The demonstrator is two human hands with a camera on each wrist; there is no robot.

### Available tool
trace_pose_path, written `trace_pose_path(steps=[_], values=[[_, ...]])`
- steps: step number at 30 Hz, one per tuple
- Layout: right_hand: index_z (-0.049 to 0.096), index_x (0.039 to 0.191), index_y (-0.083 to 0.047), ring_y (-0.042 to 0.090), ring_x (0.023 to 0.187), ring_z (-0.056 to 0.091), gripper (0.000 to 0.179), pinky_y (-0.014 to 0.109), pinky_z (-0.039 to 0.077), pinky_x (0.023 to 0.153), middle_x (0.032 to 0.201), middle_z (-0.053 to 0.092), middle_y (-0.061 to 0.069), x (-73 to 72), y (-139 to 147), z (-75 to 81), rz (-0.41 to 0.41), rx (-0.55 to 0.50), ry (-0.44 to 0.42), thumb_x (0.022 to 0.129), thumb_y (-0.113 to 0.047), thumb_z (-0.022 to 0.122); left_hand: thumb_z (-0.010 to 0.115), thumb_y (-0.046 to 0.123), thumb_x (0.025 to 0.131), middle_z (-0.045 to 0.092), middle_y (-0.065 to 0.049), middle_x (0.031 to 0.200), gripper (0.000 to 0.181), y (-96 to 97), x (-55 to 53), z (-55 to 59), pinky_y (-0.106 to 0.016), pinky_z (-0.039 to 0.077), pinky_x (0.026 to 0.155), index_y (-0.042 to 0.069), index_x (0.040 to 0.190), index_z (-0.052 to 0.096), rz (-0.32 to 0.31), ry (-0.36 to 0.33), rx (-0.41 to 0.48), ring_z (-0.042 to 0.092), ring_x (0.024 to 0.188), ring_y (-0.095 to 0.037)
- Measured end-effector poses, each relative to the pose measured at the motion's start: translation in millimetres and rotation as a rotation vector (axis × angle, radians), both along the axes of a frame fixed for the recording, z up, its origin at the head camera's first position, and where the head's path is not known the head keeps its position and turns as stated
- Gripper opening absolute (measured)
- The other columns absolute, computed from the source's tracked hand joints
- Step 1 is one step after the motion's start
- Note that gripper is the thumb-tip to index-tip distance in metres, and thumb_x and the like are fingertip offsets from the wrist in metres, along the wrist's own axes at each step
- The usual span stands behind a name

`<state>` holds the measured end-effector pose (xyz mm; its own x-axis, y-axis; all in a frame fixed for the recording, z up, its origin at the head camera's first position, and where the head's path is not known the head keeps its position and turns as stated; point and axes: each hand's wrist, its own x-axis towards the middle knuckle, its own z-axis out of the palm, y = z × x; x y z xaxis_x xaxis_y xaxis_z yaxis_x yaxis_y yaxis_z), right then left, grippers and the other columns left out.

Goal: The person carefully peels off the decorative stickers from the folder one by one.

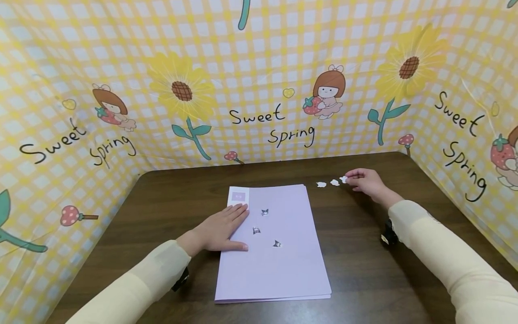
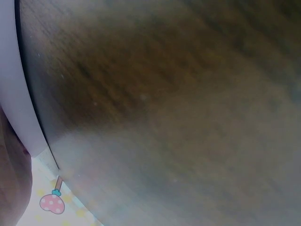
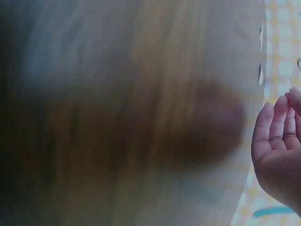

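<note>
Left hand [image 1: 224, 228] lies flat on the lilac paper [image 1: 279, 274], fingers straight and thumb spread; right hand [image 1: 366, 183] pinches a white cutout [image 1: 343, 179] between thumb and fingers, well apart from the paper, though whether the cutout touches the table [image 1: 174, 193] I cannot tell. Yellow-checked cloth [image 1: 259, 54] with flowers and "Sweet Spring" lettering stands round the far edge and sides of the brown table. Paper sits near the middle, its near edge showing more than one layer. At its far left corner is a white panel [image 1: 239, 189] bearing a purple square [image 1: 238, 196], just beyond the left fingertips. Two more white cutouts [image 1: 321, 184] lie between the pinched one and the paper. Three small dark-and-white figures [image 1: 265, 212] show on the paper, right of the left hand.
</note>
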<state>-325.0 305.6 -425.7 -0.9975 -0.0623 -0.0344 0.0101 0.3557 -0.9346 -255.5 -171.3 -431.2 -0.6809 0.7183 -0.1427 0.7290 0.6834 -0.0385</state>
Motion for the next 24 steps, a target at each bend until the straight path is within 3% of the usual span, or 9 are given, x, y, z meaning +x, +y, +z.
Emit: trace_pose_path(steps=[4,10,17,24], values=[[0.054,0.123,0.012,0.01,0.087,0.062,0.036,0.024,0.054,0.073,0.096,0.065,-0.001,-1.4,11,-2.2,-0.029,-0.007,-0.016,0.096,-0.01,0.063,0.028,0.086,0.08,0.011,-0.006,0.162,0.108,-0.6,-0.2,0.3,-0.037,0.01,0.116,0.011,0.156,0.017,0.003,-0.003,-0.002,0.006,0.147,-0.02],[0.055,0.121,0.011,0.006,0.084,0.06,0.034,0.023,0.053,0.072,0.105,0.064,0.008,-4.5,16,-4.9,-0.045,0.031,-0.021,0.096,-0.01,0.062,0.029,0.086,0.08,0.012,-0.007,0.162,0.108,-1.2,0.8,0.6,-0.038,0.01,0.116,0.01,0.156,0.018,0.009,-0.013,0.013,0.006,0.147,-0.02],[0.057,0.118,0.011,0.004,0.079,0.056,0.032,0.022,0.051,0.069,0.094,0.064,-0.001,-9.9,16,-8.5,-0.049,0.055,-0.016,0.095,-0.009,0.064,0.03,0.085,0.081,0.012,-0.007,0.162,0.107,0.6,1.3,1.8,-0.038,0.011,0.116,0.01,0.156,0.018,0.001,-0.016,0.019,0.007,0.147,-0.021],[0.059,0.115,0.011,0.011,0.08,0.056,0.028,0.022,0.049,0.069,0.101,0.065,0.014,-12.3,13,-8.6,-0.015,0.172,0.003,0.095,-0.008,0.062,0.029,0.086,0.08,0.011,-0.007,0.162,0.108,-0.1,0.2,0.5,-0.037,0.009,0.116,0.01,0.156,0.017,0.004,-0.008,0.01,0.006,0.147,-0.02]])
